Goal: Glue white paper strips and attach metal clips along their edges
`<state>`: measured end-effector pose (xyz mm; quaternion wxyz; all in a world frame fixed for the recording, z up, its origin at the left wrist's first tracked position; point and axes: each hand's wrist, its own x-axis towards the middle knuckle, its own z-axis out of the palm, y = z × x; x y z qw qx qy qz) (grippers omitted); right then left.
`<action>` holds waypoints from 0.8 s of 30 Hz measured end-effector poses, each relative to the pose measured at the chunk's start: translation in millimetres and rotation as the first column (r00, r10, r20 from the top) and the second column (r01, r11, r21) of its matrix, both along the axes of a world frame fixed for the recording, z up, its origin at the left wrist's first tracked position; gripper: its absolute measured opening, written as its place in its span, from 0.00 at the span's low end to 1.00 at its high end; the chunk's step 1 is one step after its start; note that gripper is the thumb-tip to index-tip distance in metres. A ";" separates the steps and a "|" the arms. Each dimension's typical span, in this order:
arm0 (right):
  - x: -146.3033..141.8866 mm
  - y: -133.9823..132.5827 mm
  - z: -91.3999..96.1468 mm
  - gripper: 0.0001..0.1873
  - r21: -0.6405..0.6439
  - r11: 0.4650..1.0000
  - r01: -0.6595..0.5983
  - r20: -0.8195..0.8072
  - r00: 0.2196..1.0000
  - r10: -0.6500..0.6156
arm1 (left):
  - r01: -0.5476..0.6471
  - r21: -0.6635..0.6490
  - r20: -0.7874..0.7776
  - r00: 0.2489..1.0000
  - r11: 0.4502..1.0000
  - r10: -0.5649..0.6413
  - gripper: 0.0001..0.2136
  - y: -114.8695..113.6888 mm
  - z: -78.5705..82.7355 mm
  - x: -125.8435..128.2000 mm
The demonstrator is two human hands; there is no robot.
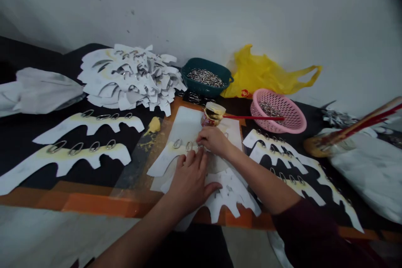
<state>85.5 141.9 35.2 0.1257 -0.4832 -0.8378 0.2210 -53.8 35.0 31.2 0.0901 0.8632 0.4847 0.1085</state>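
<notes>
My left hand (188,182) lies flat with spread fingers on a white scalloped paper strip (166,161), which has a yellow glue band. Two oval metal rings (183,145) sit on that band. My right hand (214,140) pinches at a further ring (200,146), mostly hidden by the fingertips. Just beyond it stands a small glue-smeared jar (213,114) with a red-handled stick (251,117) across it. Another white scalloped strip (230,194) lies under my left hand.
Ringed paper strips (72,155) lie left and more (292,167) right on black cloth and an orange board. Behind are a stack of strips (128,77), a green basket (194,65) and a pink basket (293,123), both holding rings, and a yellow bag (264,71) against the wall.
</notes>
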 end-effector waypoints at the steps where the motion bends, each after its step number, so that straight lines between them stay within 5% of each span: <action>1: 0.0 -0.7 -0.2 0.05 0.007 1.000 0.007 -0.004 1.000 -0.007 | 0.002 -0.001 0.001 1.000 1.000 -0.002 0.36 0.0 0.0 -0.3; 19: -1.7 -10.7 5.4 0.07 0.041 0.999 0.012 0.091 0.996 -0.016 | -0.054 0.208 0.032 0.998 0.977 0.049 0.25 -11.8 0.6 5.6; 24: 32.6 -18.4 11.9 0.10 0.095 0.969 0.226 0.087 0.968 -0.234 | -0.058 0.157 0.043 0.998 0.986 0.052 0.23 -25.0 -2.2 0.5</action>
